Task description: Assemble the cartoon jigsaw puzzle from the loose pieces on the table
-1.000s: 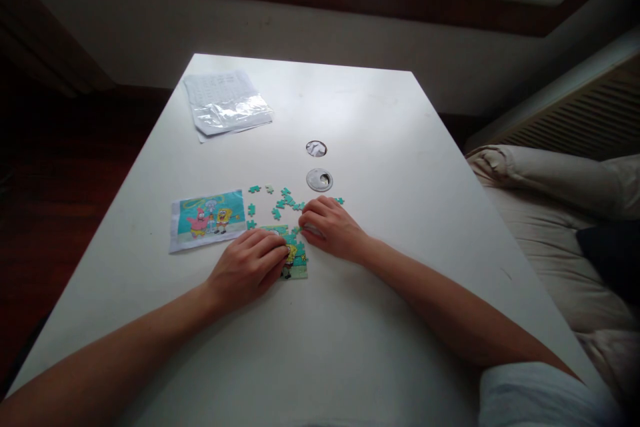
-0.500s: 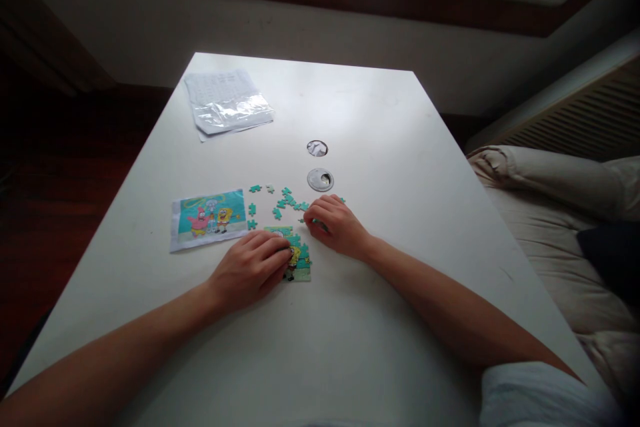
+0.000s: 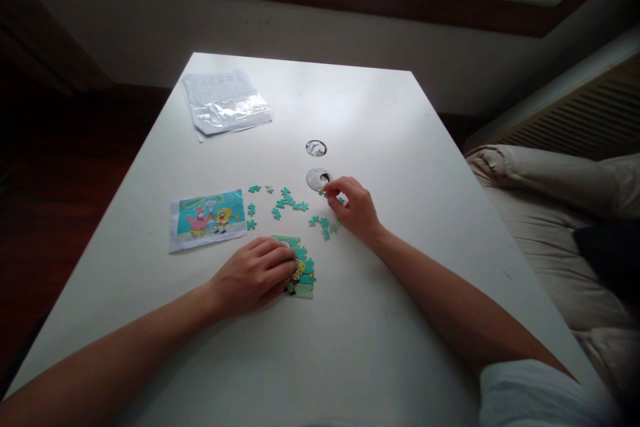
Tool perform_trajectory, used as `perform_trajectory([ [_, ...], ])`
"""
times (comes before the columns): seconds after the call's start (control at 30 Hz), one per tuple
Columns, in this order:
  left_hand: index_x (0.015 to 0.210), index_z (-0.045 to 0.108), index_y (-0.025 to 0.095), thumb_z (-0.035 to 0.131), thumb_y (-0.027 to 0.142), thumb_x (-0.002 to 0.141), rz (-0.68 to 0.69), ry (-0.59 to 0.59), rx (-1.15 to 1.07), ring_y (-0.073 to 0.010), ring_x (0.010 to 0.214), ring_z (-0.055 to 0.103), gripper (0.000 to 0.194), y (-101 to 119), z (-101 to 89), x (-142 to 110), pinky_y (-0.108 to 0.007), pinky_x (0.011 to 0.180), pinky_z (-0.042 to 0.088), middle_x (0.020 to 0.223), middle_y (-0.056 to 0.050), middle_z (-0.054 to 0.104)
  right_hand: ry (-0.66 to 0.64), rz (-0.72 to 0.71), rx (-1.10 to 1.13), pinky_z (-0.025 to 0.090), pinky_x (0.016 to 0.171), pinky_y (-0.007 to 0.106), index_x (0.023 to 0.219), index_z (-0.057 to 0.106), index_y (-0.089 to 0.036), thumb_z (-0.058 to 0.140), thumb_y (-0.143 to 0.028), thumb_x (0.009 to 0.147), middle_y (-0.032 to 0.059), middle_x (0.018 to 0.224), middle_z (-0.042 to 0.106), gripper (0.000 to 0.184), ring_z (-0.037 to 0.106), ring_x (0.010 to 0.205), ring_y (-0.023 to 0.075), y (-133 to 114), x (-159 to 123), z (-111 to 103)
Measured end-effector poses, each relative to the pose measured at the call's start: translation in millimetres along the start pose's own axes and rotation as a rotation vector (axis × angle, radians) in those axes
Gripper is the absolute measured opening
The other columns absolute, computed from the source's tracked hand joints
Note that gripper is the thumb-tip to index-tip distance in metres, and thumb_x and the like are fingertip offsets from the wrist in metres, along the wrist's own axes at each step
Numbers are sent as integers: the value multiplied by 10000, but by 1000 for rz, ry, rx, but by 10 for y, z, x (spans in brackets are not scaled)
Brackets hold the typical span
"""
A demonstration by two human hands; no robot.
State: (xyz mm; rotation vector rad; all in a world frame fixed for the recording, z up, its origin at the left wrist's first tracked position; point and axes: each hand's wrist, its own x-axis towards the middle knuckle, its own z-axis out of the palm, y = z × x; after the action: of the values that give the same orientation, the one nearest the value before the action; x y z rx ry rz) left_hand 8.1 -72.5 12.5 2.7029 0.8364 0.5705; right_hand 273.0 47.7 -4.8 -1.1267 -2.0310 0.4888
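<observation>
My left hand [image 3: 257, 273] is curled over the left part of a partly joined jigsaw puzzle [image 3: 303, 273], fingers together and pressing on it. A yellow cartoon figure shows beside the fingertips; the rest of the puzzle's left side is hidden under the hand. My right hand [image 3: 353, 207] is closed in a pinch on a small greenish puzzle piece [image 3: 323, 193], just at the edge of the round grommet. Close below that hand lies a cluster of loose teal pieces [image 3: 325, 223]. Another loose group [image 3: 287, 200] spreads out to its left.
Left of the loose pieces lies a picture sheet [image 3: 207, 220] with cartoon figures. Papers in a clear plastic sleeve [image 3: 227, 103] rest at the far left of the white table [image 3: 370, 127]. A round grommet [image 3: 315, 179] and an open hole [image 3: 316, 148] break the tabletop.
My right hand has moved up and right, uncovering the cluster of pieces, and now pinches one. The joined puzzle has slid slightly toward me and right under my left hand, turning a little.
</observation>
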Motion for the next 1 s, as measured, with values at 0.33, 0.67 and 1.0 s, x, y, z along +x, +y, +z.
perform_trajectory([
  [0.33,1208,629,207,550,183,967,-36,17,13,-240,1104,624,255,-6,1,-6,-411,982,506,1201,-92,691,102,345,-127,447,696,332,874,713,-205,554,-204,803,29,812,698,175,568,713,185,495,128,-211],
  [0.67,1230,619,207,538,192,974,-33,30,25,-244,1115,616,269,-10,-9,-7,-419,974,512,1214,-100,685,38,218,-279,455,792,397,830,697,-219,576,-137,790,48,799,626,151,554,795,236,522,133,-221],
  [1.0,1239,618,196,557,183,966,-40,27,10,-245,1111,603,280,-16,9,-18,-422,975,501,1229,-94,674,-10,182,-262,453,819,387,865,721,-211,586,-139,812,58,834,621,162,549,829,234,474,119,-198],
])
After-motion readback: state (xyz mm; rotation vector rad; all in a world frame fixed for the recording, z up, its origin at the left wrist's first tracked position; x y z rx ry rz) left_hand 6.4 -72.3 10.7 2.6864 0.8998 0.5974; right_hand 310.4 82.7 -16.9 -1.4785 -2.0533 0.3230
